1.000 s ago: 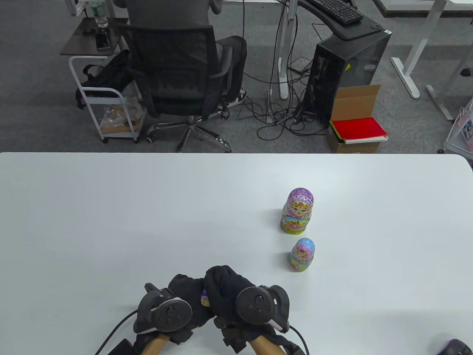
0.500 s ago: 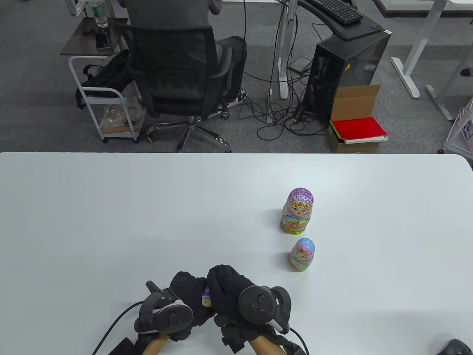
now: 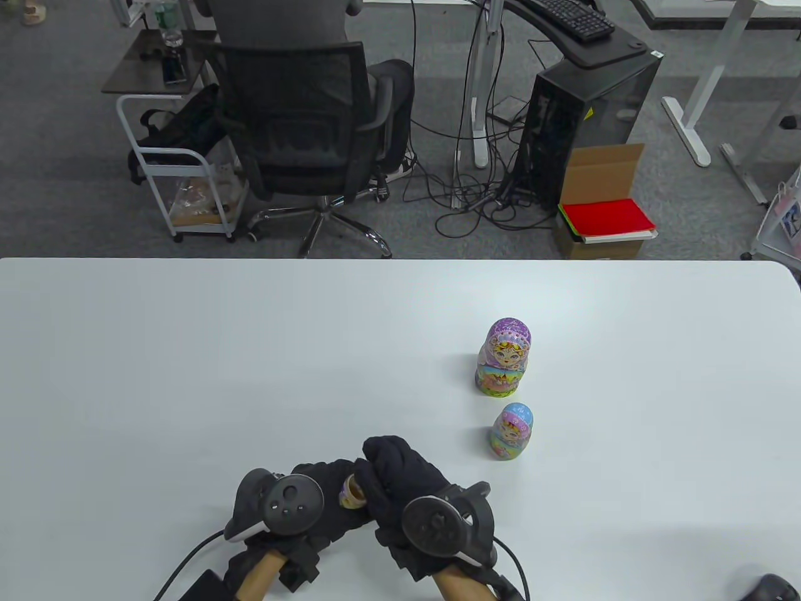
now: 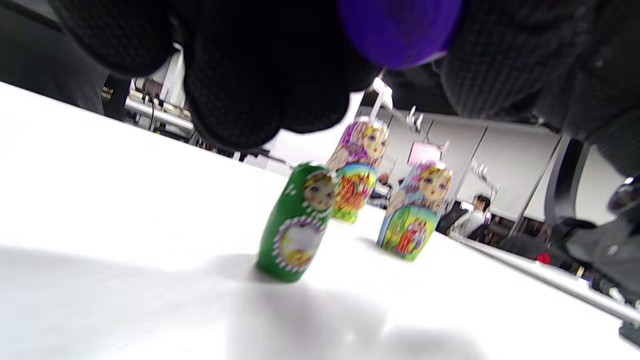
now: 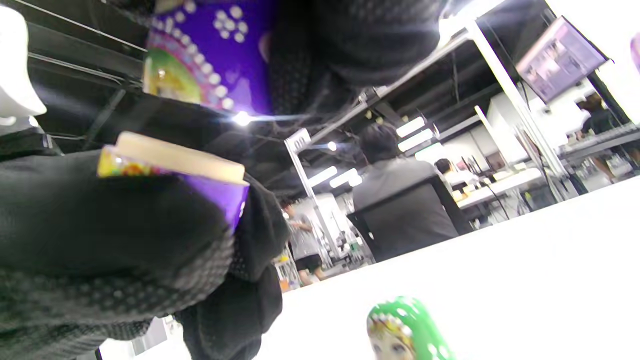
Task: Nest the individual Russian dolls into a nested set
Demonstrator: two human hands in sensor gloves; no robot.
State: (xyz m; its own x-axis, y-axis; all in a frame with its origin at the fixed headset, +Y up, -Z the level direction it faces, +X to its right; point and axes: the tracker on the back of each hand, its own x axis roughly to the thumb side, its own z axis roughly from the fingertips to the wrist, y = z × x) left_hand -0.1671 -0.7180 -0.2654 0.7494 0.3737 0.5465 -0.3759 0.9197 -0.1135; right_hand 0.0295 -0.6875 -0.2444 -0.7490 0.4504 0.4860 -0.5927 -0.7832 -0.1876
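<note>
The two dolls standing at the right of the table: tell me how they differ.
The far doll has a purple headscarf; the near doll has a blue one. The far doll is clearly the larger. The far doll stands farther from the hands, while the near doll stands closer to the right hand. Both stand upright and closed on the white table, untouched, with painted faces and bright multicolored bodies.

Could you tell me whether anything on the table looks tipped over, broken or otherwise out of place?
Nothing stands out. The purple-hooded doll, blue-hooded doll and small green doll stand upright and whole. The left hand and right hand hold the separated halves of a purple doll.
</note>
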